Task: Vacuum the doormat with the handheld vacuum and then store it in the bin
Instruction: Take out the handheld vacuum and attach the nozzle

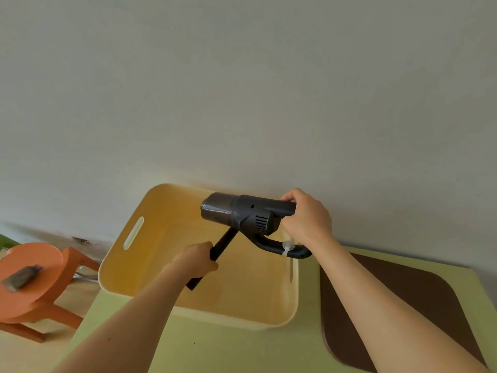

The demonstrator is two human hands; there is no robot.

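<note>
I hold the dark grey handheld vacuum [242, 214] above the open cream-yellow bin [204, 313]. My right hand [305, 216] grips the rear end of its body, near the curved handle. My left hand [195, 258] grips its black nozzle tube [224, 242], which slants down into the bin; the nozzle's end shows below my fist. The brown doormat [398, 300] lies flat to the right of the bin on the light green surface [215, 351], partly covered by my right forearm.
An orange stool [32, 281] with a small dark object [20, 277] on its seat stands at the left on a wooden floor. A plain pale wall fills the upper view, right behind the bin.
</note>
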